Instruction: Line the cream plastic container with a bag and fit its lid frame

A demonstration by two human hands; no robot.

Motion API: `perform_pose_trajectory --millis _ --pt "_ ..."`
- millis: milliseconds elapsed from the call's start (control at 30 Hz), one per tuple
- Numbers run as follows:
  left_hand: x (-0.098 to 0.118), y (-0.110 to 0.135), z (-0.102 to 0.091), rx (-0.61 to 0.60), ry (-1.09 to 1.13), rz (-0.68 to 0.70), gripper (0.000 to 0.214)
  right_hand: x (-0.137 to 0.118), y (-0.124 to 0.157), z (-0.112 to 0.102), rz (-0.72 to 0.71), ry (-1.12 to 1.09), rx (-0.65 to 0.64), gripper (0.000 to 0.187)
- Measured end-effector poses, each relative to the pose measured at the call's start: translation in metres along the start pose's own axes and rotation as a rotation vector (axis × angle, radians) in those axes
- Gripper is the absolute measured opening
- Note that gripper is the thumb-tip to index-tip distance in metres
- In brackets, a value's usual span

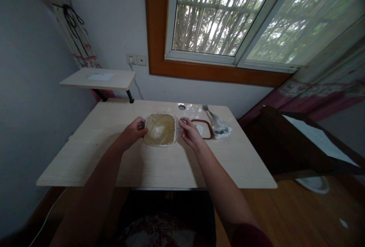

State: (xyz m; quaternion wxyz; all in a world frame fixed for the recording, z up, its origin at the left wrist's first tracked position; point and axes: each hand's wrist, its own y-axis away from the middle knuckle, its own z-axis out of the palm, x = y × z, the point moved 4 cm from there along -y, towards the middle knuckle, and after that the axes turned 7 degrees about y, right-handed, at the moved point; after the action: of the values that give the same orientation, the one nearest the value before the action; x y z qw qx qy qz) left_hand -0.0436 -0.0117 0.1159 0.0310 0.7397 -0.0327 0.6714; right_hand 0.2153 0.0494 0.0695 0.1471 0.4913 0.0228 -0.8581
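Observation:
A squarish container (160,129) with a pale rim and a yellowish inside sits on the desk in front of me. Clear plastic film (178,129) appears to lie over it and spread past its right side. My left hand (134,131) is closed at the container's left edge, thumb on the rim; film may be caught under the fingers. On the right, my right hand (191,133) pinches the film just off the container. Beyond that hand lies a lid with a brown rim (209,129). Beside the lid is a crumpled clear plastic bag (219,125).
The light wood desk (114,171) has a cable hole (181,107) near its back edge. A small raised shelf (119,79) with a paper stands at the back left. A wall socket (131,59) holds a plug. A dark piece of furniture (308,144) stands right.

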Motion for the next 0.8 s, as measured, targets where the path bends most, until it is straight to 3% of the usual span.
perform_pose_trajectory --millis 167,333,667,800 --pt "0.008 0.004 0.004 0.002 -0.023 -0.005 0.022 0.009 -0.001 -0.003 0.009 -0.005 0.018 0.045" --pt "0.011 0.008 0.006 -0.036 -0.071 0.011 0.022 -0.006 -0.005 0.006 -0.004 -0.036 -0.005 0.046" --pt "0.009 0.013 0.008 -0.049 -0.220 0.066 0.018 -0.052 0.000 0.039 -0.101 0.428 -0.259 0.051" --pt "0.011 0.016 0.009 -0.058 -0.265 0.074 0.018 -0.056 -0.004 0.039 -0.086 0.453 -0.290 0.050"
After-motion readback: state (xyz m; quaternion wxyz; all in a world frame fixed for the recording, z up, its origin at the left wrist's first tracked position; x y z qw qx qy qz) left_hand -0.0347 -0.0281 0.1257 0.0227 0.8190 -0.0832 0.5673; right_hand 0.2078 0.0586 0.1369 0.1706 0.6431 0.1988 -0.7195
